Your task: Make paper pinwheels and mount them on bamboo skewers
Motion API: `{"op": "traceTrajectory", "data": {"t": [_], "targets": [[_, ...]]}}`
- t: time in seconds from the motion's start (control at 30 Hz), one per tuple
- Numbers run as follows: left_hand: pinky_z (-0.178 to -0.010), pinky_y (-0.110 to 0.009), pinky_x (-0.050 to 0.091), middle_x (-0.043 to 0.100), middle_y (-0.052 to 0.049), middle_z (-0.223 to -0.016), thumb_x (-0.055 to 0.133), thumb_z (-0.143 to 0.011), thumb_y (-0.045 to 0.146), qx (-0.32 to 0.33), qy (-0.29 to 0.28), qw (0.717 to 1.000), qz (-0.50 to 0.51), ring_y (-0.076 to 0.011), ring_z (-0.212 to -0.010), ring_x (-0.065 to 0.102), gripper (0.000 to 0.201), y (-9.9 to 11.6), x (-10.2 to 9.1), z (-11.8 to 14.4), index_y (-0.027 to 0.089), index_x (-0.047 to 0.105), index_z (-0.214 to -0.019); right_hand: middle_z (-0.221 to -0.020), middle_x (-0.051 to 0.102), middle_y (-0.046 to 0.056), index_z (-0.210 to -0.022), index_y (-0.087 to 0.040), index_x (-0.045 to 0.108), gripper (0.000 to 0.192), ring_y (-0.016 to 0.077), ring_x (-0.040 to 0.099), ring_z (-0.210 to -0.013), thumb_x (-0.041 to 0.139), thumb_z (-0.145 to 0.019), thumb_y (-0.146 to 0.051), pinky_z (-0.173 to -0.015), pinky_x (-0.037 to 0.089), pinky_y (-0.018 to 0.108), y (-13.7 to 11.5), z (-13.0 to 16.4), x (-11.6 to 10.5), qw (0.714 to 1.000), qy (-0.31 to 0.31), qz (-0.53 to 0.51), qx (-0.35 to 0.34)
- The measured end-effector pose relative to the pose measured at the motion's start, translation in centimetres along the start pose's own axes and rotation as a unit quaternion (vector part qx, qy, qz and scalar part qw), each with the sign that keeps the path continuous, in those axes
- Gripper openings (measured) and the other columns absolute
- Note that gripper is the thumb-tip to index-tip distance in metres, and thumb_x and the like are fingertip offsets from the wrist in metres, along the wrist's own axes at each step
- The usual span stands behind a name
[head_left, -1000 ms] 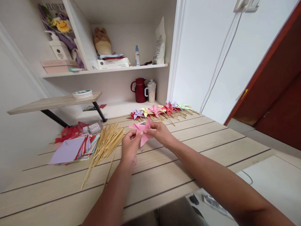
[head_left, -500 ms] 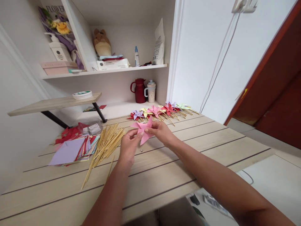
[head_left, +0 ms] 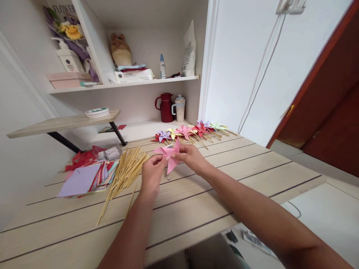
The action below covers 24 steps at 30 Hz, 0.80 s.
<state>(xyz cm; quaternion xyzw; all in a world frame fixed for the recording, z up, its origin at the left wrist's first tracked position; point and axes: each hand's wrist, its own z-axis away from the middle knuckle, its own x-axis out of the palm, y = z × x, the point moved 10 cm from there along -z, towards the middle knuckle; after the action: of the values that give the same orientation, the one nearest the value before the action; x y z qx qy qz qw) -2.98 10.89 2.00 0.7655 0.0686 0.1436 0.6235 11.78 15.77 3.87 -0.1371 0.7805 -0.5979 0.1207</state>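
Both hands pinched a pink paper pinwheel (head_left: 169, 154), with the left hand (head_left: 151, 175) on its near side and the right hand (head_left: 190, 157) on its far side. It was held just above the wooden table (head_left: 196, 209). Left of the pinwheel lay a pile of wooden sticks (head_left: 126, 170), and past those a stack of colored paper squares (head_left: 84, 178) (purple on top). Behind the pinwheel sat a row of finished pinwheels (head_left: 190, 131).

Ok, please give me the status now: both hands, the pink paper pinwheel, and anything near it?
Left hand and right hand both pinch pink pinwheel, held above the table. Loose sticks left of it. Small pin lies below. Nothing blocking.
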Motion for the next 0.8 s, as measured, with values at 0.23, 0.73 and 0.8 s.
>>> {"op": "traceTrajectory", "data": {"t": [0.23, 0.73, 0.8], "targets": [[-0.07, -0.029, 0.048, 0.072, -0.004, -0.079, 0.077, -0.069, 0.031, 0.024, 0.026, 0.998, -0.055, -0.0167, -0.071, 0.062, 0.018, 0.4, -0.3, -0.2, 0.017, 0.076, -0.08, -0.075, 0.071, 0.003, -0.078, -0.015, 0.075, 0.023, 0.0178, 0.061, -0.069, 0.079, -0.069, -0.036, -0.068, 0.045, 0.031, 0.0, 0.0, -0.1, 1.0, 0.011, 0.02, -0.005], [-0.063, -0.024, 0.043, 0.068, -0.001, -0.072, 0.076, -0.064, 0.027, 0.017, 0.099, 0.995, -0.014, -0.0133, -0.065, 0.057, 0.017, 0.5, -2.7, -0.6, 0.015, 0.074, -0.076, -0.09, 0.07, 0.003, -0.096, -0.021, 0.07, 0.028, 0.017, 0.062, -0.083, 0.077, -0.075, -0.038, -0.077, 0.049, 0.031, -0.4, -0.3, -1.9, 0.991, 0.102, -0.026, -0.084], [-0.062, -0.024, 0.042, 0.067, -0.001, -0.07, 0.075, -0.063, 0.027, 0.012, 0.113, 0.994, -0.006, -0.0131, -0.064, 0.056, 0.017, 0.2, -3.5, -0.9, 0.015, 0.074, -0.075, -0.082, 0.067, 0.001, -0.09, -0.021, 0.067, 0.023, 0.0153, 0.06, -0.078, 0.075, -0.078, -0.039, -0.073, 0.047, 0.029, -0.8, 0.0, -2.8, 0.986, 0.126, -0.027, -0.102]]}}
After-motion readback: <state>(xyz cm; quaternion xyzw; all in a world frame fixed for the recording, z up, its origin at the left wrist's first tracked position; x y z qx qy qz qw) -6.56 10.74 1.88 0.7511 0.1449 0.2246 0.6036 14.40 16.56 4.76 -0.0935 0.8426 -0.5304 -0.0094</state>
